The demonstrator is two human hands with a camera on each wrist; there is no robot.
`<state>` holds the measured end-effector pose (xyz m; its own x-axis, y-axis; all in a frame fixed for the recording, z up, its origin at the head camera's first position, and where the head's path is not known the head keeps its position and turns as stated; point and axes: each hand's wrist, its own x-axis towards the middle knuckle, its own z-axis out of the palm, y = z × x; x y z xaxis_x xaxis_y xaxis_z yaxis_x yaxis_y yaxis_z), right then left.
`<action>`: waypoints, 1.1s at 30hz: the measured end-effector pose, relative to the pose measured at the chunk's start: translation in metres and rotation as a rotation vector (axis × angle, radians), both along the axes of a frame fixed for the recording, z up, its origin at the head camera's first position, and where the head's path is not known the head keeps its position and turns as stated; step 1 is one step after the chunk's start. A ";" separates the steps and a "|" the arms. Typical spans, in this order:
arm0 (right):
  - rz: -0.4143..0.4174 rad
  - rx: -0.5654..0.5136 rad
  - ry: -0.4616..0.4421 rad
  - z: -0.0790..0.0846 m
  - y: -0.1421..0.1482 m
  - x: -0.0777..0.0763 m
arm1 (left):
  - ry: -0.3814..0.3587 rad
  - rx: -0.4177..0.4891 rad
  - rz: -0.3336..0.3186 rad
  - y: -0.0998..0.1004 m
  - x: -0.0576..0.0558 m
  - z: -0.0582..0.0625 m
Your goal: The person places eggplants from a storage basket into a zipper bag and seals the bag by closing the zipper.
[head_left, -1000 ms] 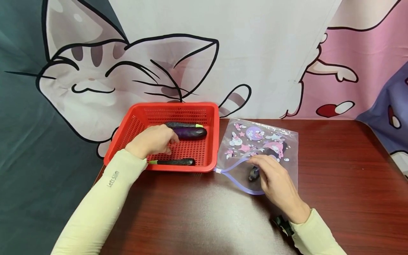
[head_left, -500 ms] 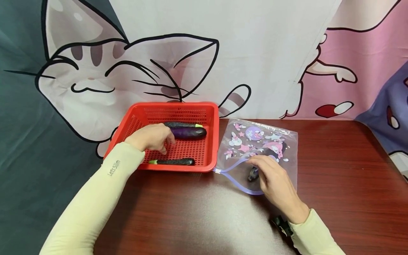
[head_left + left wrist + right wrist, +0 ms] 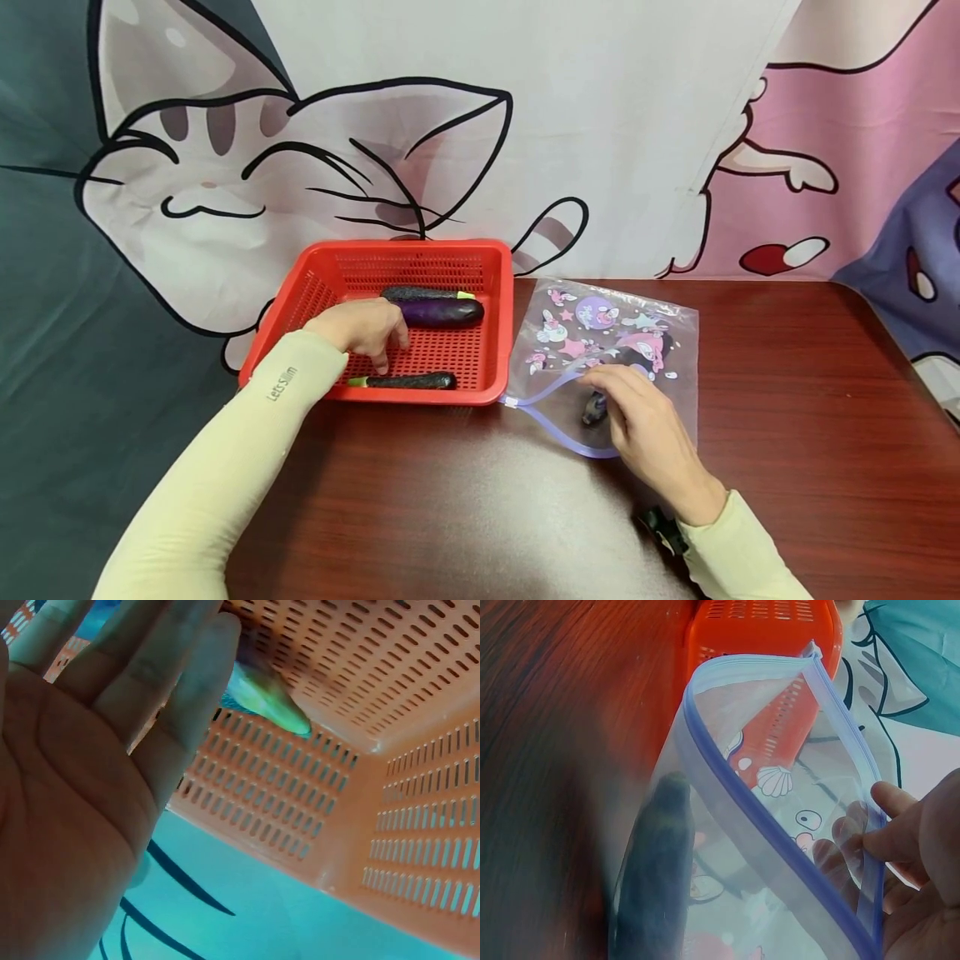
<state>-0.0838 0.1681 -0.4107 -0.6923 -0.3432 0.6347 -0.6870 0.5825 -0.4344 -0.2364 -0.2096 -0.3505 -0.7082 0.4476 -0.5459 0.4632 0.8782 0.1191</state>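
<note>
In the head view my left hand (image 3: 362,328) reaches into the red basket (image 3: 501,333), its fingers pointing down and holding nothing I can see. Beyond it lies a glossy purple eggplant (image 3: 442,313), with a dark slim vegetable (image 3: 420,293) with a green tip behind. Another dark, green-tipped vegetable (image 3: 412,381) lies along the basket's near side, close to my fingertips. The palm (image 3: 67,795) and long fingers show in the left wrist view. My right hand (image 3: 648,425) pinches the rim of a clear zip bag (image 3: 780,847), holding its mouth apart. Inside the bag is a dark elongated vegetable (image 3: 656,870).
A white slider (image 3: 511,402) sits at the bag's corner beside the basket. Both stand on a reddish-brown wooden table (image 3: 795,417). A cartoon-printed curtain (image 3: 637,125) hangs right behind. A black strap (image 3: 663,531) is on my right wrist.
My left hand has drawn slightly left, and its fingers now point lower into the basket. My right hand and the bag have stayed in place.
</note>
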 end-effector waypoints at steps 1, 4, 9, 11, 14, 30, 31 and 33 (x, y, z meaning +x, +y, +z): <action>0.000 0.000 -0.002 0.000 0.000 0.000 | -0.003 -0.007 -0.001 -0.001 -0.001 -0.001; -0.002 -0.005 0.004 0.000 0.000 0.000 | -0.001 -0.024 -0.022 -0.003 -0.002 -0.005; 0.001 -0.025 0.019 0.001 -0.002 0.001 | -0.047 -0.028 -0.033 -0.006 -0.003 -0.011; 0.002 -0.032 0.025 0.001 -0.002 0.001 | -0.075 -0.023 -0.018 -0.006 -0.002 -0.012; 0.000 -0.035 0.030 0.001 -0.002 0.001 | -0.107 -0.023 0.003 -0.005 -0.002 -0.013; -0.006 -0.018 0.017 0.000 -0.001 0.000 | -0.189 -0.019 0.058 -0.004 -0.001 -0.018; -0.007 -0.015 0.013 0.000 -0.001 0.000 | -0.192 -0.021 0.057 -0.003 -0.001 -0.018; -0.008 -0.007 0.008 0.000 0.000 0.000 | -0.191 -0.021 0.042 -0.003 -0.001 -0.018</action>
